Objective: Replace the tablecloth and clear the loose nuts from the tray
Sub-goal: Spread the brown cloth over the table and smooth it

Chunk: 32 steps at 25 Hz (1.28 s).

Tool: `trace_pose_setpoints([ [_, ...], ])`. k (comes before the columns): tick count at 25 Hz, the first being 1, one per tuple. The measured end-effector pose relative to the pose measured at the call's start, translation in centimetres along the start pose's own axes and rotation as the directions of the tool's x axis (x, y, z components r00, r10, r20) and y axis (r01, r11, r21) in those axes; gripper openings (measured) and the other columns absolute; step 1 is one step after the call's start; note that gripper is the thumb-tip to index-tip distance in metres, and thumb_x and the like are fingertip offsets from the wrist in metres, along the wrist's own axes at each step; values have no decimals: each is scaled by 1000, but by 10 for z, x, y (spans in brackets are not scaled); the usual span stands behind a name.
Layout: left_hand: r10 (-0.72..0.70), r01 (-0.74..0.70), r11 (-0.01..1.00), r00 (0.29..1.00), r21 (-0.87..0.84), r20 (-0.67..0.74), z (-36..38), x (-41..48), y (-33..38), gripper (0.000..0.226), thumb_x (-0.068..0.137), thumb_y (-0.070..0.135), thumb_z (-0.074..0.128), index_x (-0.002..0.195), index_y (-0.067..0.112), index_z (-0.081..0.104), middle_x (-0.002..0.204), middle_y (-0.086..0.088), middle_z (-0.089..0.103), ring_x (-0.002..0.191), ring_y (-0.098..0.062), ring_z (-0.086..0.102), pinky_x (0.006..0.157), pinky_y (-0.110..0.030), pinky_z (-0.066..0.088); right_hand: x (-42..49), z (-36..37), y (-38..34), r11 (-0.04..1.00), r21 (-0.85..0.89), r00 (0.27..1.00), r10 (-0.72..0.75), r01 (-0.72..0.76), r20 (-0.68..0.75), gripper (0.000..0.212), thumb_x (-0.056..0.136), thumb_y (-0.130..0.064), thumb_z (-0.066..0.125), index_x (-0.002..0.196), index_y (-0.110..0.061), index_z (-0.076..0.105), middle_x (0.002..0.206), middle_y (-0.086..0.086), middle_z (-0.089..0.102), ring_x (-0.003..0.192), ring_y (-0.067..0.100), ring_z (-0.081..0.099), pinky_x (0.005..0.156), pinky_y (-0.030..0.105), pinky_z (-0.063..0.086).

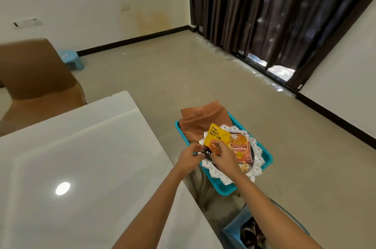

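Both our hands are on the yellow nut packet [215, 136], over the silver tray [256, 162]. Left hand [188, 158] pinches its lower left edge, fingers closed on it. Right hand [224, 156] grips the lower part from the right, fingers curled over the front. Packet reads "The Daily Nut Co". An orange packet [241, 148] lies on the tray just beside it. A few loose nuts [243, 167] sit on the tray near our right wrist. Tray rests in a teal bin [266, 157], sharing it with a folded brown tablecloth [198, 121] at the far end. Bin sits just off the white surface [81, 157], which is bare of cloth. Brown chair [34, 77] at the surface's far side.
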<state>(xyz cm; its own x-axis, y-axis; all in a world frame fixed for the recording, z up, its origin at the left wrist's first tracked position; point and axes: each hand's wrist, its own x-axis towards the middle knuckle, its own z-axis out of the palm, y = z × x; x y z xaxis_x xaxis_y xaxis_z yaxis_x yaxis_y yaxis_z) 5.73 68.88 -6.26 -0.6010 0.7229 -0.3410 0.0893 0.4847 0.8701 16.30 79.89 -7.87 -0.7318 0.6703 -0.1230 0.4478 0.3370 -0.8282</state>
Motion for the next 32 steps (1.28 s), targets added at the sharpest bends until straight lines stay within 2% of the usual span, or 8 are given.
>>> trace_pose_setpoints([
  [9,-151,148,988,984,-38,-94,-12,158,-28,24,89,16,55,114,15,53,108,3,59,95,-15,58,86,-31,51,194,29,45,972,-221,986,-41,77,163,46,86,-5,56,131,-6,47,132,10,50,122,22,47,91,18,33],
  [12,-218,216,976,973,-24,-80,-13,199,-48,18,92,15,53,109,18,47,100,8,53,94,-13,54,76,-23,47,261,44,65,919,-368,968,-46,137,247,58,84,-2,56,139,-5,38,147,15,34,136,26,33,108,26,28],
  [16,-297,298,955,952,1,-79,-15,245,-74,30,92,19,53,121,20,46,120,0,54,100,-14,54,82,-24,48,333,66,86,802,-535,929,-66,267,364,74,82,0,58,146,-6,23,157,16,11,146,30,10,116,34,20],
  [21,-384,384,923,923,-11,-37,-11,291,-94,61,90,22,55,145,16,26,128,-2,49,101,-12,48,77,-21,43,392,89,108,572,-709,867,-8,412,498,113,72,-12,75,150,-10,-6,159,11,-6,146,27,-8,118,38,0],
  [24,-433,435,900,899,-19,66,-5,302,-110,69,91,28,57,146,18,17,126,0,45,103,-11,46,80,-22,44,404,103,117,576,-715,856,50,396,514,139,57,-31,88,150,-15,-14,159,8,5,147,26,0,118,46,-2],
  [26,-447,451,892,891,-34,83,-3,305,-122,72,90,27,58,146,19,14,132,-1,43,109,-13,46,88,-26,44,410,110,119,594,-724,885,42,350,463,134,59,-32,87,151,-16,-9,150,8,27,142,28,21,119,45,5],
  [30,-462,470,875,882,-118,90,-4,307,-132,75,85,22,62,143,16,16,131,1,46,113,-18,52,96,-36,49,413,109,114,480,-789,909,-45,384,415,61,75,-21,65,133,-23,46,128,3,50,122,22,42,107,30,24],
  [32,-450,463,872,886,-156,114,-6,304,-129,86,76,23,69,143,18,14,132,5,42,117,-20,51,97,-38,49,406,101,108,467,-803,920,-62,369,386,45,77,-19,62,121,-26,56,122,2,53,118,22,44,101,31,29],
])
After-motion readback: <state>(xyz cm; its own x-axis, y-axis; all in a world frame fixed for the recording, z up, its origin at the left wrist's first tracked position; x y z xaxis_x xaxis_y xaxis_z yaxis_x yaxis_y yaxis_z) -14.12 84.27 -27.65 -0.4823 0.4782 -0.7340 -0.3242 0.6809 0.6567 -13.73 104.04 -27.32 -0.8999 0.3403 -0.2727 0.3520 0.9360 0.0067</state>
